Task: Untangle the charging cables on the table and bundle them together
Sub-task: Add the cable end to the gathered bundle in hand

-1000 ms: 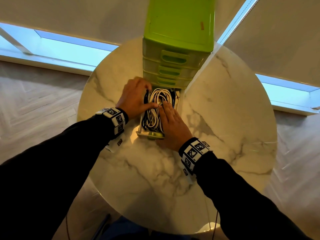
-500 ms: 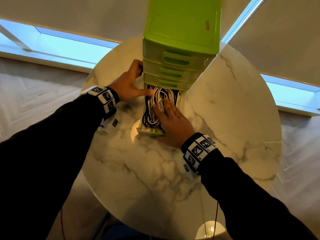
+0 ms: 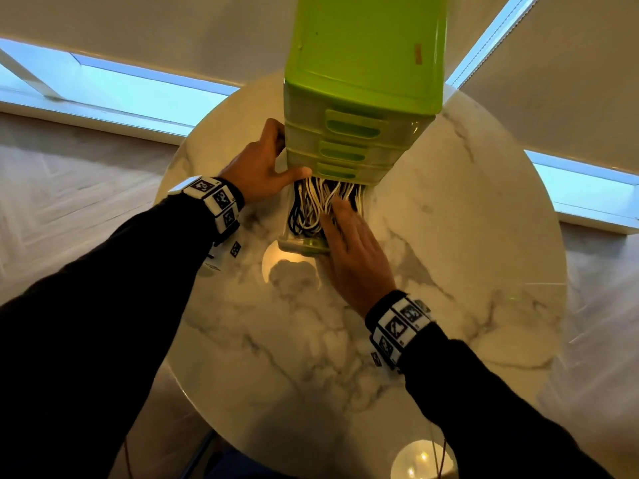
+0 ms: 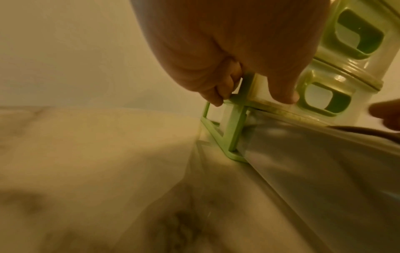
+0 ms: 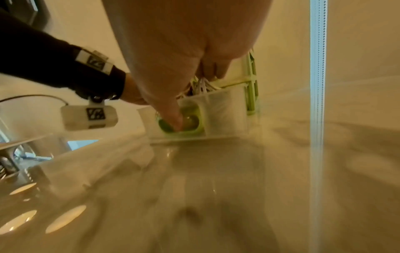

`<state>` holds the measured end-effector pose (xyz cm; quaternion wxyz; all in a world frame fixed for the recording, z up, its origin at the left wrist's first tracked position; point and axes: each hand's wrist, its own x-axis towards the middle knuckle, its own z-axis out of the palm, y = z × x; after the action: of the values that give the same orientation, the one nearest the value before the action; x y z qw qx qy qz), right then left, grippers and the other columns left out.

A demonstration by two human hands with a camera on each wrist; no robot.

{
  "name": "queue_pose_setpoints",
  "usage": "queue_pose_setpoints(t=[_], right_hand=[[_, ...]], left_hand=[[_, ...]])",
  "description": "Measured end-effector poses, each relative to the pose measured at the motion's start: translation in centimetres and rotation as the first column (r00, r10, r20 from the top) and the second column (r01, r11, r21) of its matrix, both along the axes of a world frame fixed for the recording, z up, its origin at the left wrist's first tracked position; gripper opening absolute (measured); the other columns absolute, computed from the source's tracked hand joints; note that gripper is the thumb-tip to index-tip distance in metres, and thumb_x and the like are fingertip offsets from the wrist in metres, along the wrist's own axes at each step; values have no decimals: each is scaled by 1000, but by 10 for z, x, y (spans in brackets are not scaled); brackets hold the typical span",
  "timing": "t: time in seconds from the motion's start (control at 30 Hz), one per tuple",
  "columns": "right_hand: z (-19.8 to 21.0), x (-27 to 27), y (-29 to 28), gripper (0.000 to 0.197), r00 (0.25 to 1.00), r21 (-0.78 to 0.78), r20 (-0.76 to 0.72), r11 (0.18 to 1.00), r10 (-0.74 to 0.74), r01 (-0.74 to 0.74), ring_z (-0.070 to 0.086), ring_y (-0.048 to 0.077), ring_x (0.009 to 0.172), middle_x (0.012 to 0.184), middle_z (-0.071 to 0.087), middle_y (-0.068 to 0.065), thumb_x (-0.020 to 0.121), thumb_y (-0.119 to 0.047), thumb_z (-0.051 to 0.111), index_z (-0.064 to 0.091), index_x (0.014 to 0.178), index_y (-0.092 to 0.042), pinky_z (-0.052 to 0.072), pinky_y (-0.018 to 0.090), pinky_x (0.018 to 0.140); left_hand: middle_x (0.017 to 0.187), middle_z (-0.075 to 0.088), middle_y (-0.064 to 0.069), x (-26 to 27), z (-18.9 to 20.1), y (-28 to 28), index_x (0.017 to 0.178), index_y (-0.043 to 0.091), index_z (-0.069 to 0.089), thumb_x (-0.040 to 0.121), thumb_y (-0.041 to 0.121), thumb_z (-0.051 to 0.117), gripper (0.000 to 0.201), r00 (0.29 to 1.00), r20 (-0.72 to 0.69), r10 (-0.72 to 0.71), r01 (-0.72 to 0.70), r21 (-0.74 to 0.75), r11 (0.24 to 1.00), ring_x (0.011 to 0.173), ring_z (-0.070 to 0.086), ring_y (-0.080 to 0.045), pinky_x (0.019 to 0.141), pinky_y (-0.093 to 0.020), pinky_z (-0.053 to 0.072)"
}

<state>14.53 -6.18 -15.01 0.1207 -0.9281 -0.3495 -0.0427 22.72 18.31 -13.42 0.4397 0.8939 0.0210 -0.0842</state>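
Most of the job looks behind me: the charging cables (image 3: 323,207), black and white, lie coiled in the bottom drawer (image 3: 300,244), pulled out toward 6 o'clock from the green drawer unit (image 3: 363,98) on the marble table (image 3: 466,271). My right hand (image 3: 352,257) lies flat on the coils, fingers straight and together, thumb in the drawer's handle recess. My left hand (image 3: 257,167) clamps the unit's corner at 9 o'clock; I judge only sliding the drawer home remains.

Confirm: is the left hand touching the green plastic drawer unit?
Touching. The left wrist view shows the left hand gripping the green plastic drawer unit: fingertips curl round its frame corner and the thumb presses its front edge.
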Motion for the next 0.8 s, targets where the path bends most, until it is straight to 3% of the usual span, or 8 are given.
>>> queue_pose_setpoints(t=[0.1,0.23,0.33,0.43,0.57,0.7,0.8], right_hand=[[-3,-5,-11,46,992,0,68,994,110,-110,38,37,143,151,43,24,97,4,53,48,142,5,36,43,117],[-1,30,2,42,987,-43,125,995,96,-91,46,31,139,148,51,18,104,-3,31,56,138,-1,43,46,109],[0,40,5,40,989,31,138,998,51,-56,54,34,129,139,58,18,97,-7,44,61,133,-4,41,44,100],[-2,36,-7,43,995,99,93,995,19,-29,59,41,113,130,59,27,88,4,60,58,132,4,49,45,96],[-5,44,-15,56,997,3,-28,997,73,-73,53,44,129,140,53,30,91,-2,27,45,143,8,43,47,106],[-1,50,-5,54,999,-81,-17,996,29,-30,58,41,125,131,61,25,92,-9,30,52,139,5,47,47,104],[0,53,6,54,997,-83,-63,996,32,-37,56,44,125,133,58,28,91,-9,30,53,137,6,47,52,106]], left_hand=[[132,64,-5,1,-2,3,138,10,30,86,48,75,78,1000,0,-9,9,-40,999,113,67,-21,94,-51,54],[136,61,-9,4,1,8,142,9,27,87,51,73,83,999,-15,-44,43,-29,999,122,61,-22,101,-53,50],[140,59,-10,5,3,9,144,9,26,86,54,70,86,998,-25,-60,60,-6,998,126,59,-23,103,-52,49],[143,57,-9,6,3,9,144,10,25,84,59,69,90,998,-32,-62,61,-17,998,128,58,-22,104,-52,49],[142,58,-9,8,3,9,144,15,25,77,72,66,98,997,-53,-63,62,-33,998,127,59,-22,103,-53,50],[140,60,-8,6,2,6,144,13,24,74,76,66,102,997,-57,-55,54,-26,998,124,61,-22,101,-53,51],[140,58,-4,3,3,1,142,12,23,68,69,77,109,998,-59,-28,25,-54,998,124,61,-20,100,-54,51]])
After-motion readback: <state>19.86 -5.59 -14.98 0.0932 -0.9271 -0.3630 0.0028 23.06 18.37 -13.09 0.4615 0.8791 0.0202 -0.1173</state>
